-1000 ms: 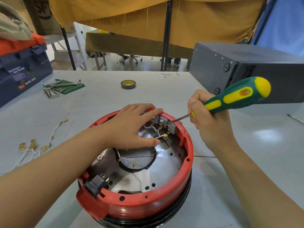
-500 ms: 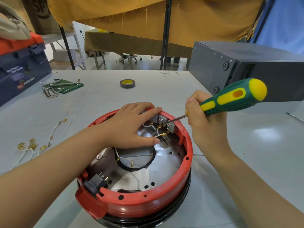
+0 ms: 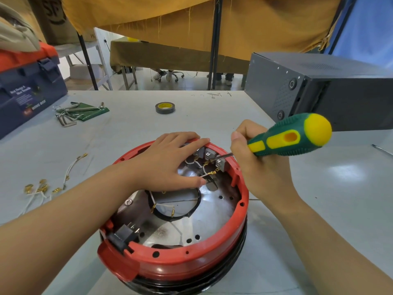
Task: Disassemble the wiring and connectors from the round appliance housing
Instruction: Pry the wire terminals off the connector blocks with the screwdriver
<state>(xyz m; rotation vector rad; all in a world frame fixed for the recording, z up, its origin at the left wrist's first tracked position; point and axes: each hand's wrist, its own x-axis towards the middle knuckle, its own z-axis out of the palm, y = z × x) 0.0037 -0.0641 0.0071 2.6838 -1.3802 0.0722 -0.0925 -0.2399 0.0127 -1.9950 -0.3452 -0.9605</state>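
A round red appliance housing (image 3: 191, 265) with a metal floor lies on the table before me. My left hand (image 3: 168, 165) rests flat across its far rim, fingers straight, thumb inside near a white wire with a brass connector (image 3: 209, 174). My right hand (image 3: 255, 167) grips a green and yellow screwdriver (image 3: 289, 138). Its metal tip reaches the grey terminal blocks (image 3: 209, 155) on the far inner wall. More white wires with brass ends (image 3: 163, 207) lie in the housing's middle. A black plug socket (image 3: 125, 236) sits at the near left rim.
Loose white wires with brass connectors (image 3: 45, 187) lie on the table at left. Hex keys on a green pouch (image 3: 80, 112) and a tape roll (image 3: 164, 107) sit farther back. A blue and red toolbox (image 3: 25, 90) stands far left, a dark grey case (image 3: 331, 90) at right.
Both hands stay almost in place. The screwdriver handle has shifted slightly, its tip still at the terminal blocks.
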